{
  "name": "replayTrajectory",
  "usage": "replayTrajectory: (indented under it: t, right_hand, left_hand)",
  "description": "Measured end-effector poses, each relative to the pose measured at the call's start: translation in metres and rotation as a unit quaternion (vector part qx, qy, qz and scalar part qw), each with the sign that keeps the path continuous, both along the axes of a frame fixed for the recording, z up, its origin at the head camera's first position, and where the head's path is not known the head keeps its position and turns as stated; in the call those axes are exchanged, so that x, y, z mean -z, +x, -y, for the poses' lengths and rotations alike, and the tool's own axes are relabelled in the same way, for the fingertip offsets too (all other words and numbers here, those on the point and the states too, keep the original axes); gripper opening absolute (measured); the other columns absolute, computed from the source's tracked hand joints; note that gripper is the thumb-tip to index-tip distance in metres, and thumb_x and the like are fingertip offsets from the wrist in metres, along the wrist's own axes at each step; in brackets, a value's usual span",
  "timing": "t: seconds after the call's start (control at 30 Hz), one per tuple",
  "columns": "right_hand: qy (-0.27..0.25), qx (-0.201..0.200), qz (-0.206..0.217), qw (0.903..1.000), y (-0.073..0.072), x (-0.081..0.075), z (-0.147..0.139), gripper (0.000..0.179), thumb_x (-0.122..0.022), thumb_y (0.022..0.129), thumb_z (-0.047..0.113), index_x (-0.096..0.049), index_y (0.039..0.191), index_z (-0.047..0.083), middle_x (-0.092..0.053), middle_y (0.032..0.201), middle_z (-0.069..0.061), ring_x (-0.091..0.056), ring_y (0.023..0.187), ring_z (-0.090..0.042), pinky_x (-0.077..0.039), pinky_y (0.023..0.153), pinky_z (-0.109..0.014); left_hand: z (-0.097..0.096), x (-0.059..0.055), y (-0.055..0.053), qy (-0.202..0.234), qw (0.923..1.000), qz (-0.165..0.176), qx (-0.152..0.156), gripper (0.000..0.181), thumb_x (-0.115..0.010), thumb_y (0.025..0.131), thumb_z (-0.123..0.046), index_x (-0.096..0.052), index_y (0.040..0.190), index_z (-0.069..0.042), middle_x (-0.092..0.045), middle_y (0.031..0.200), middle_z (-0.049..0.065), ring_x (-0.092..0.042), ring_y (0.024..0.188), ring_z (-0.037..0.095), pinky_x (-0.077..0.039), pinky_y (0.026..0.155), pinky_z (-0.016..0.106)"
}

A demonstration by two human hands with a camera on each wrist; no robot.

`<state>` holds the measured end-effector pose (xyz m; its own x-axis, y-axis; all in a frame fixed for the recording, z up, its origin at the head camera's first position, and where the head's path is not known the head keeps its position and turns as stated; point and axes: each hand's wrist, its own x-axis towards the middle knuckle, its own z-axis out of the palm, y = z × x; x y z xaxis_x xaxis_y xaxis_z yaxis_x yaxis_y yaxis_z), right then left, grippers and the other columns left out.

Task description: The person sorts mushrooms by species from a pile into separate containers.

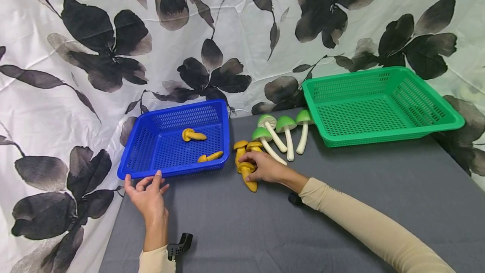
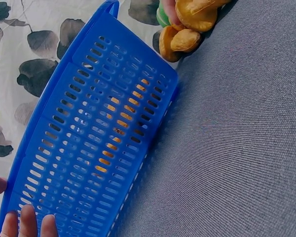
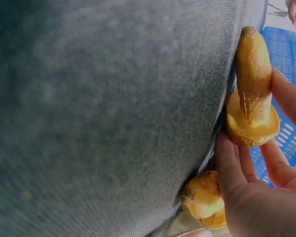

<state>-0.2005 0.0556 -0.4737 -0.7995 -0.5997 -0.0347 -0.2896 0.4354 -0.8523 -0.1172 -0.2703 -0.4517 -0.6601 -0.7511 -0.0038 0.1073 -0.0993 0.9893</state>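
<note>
My right hand (image 1: 267, 167) pinches a yellow toy mushroom (image 1: 249, 176) by thumb and fingertips; in the right wrist view the mushroom (image 3: 254, 79) shows its stem upward, beside the grey cloth. Just behind lie two more yellow mushrooms (image 1: 240, 146), partly covered by that hand. At the front left corner of the blue basket (image 1: 130, 155), my left hand (image 1: 149, 197) touches the rim with spread, loosely bent fingers. Inside that basket are two yellow mushrooms (image 1: 195, 135). In the left wrist view, fingertips (image 2: 27, 224) show before the basket's slotted wall (image 2: 89, 128).
Several green-capped toy mushrooms with white stems (image 1: 289, 142) lie beyond my right hand. A green basket (image 1: 379, 136) stands at the back right of the grey cloth-covered table (image 1: 235, 231). Behind hangs a white floral curtain (image 1: 166, 62).
</note>
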Motion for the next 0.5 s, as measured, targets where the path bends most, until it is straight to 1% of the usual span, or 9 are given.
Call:
replayTrajectory:
  t: [0.13, 0.23, 0.4, 0.5]
  right_hand:
    - [0.028, 0.004, -0.003, 0.9996, 0.001, -0.0013, 0.0005, 0.06, -0.089, 0.077, 0.01, -0.063, 0.131, 0.005, -0.067, 0.124, -0.005, -0.062, 0.114, -0.02, -0.051, 0.101, -0.04]
    - [0.036, 0.001, -0.011, 0.9993, 0.0017, -0.0017, 0.0004, 0.061, -0.089, 0.078, 0.012, -0.062, 0.132, 0.004, -0.068, 0.123, -0.006, -0.062, 0.113, -0.02, -0.051, 0.1, -0.04]
    - [0.048, -0.002, -0.047, 0.9977, 0.0024, -0.0009, -0.0013, 0.062, -0.09, 0.078, 0.014, -0.062, 0.133, 0.004, -0.065, 0.127, -0.007, -0.06, 0.116, -0.022, -0.049, 0.103, -0.041]
    - [0.055, -0.002, -0.06, 0.9967, 0.0024, -0.001, -0.0029, 0.062, -0.09, 0.078, 0.017, -0.063, 0.133, 0.007, -0.062, 0.127, -0.007, -0.058, 0.115, -0.02, -0.048, 0.102, -0.039]
  left_hand:
    - [0.0002, -0.0001, 0.0001, -0.003, 1.0, 0.005, 0.0, 0.096, -0.081, 0.088, -0.014, -0.018, 0.159, -0.024, -0.053, 0.103, 0.008, -0.069, 0.077, 0.015, -0.063, 0.063, 0.029]
    - [0.0001, -0.0001, 0.0004, -0.005, 1.0, 0.008, 0.001, 0.096, -0.081, 0.088, -0.015, -0.018, 0.159, -0.024, -0.053, 0.105, 0.008, -0.07, 0.077, 0.015, -0.063, 0.064, 0.029]
    - [0.0, -0.0002, 0.0007, -0.009, 0.9999, 0.01, 0.001, 0.096, -0.081, 0.088, -0.017, -0.018, 0.159, -0.024, -0.053, 0.107, 0.009, -0.07, 0.078, 0.015, -0.063, 0.064, 0.029]
    - [-0.0003, -0.0005, 0.0004, -0.011, 0.9999, 0.01, 0.002, 0.096, -0.081, 0.088, -0.018, -0.018, 0.159, -0.024, -0.053, 0.107, 0.009, -0.07, 0.079, 0.015, -0.063, 0.064, 0.029]
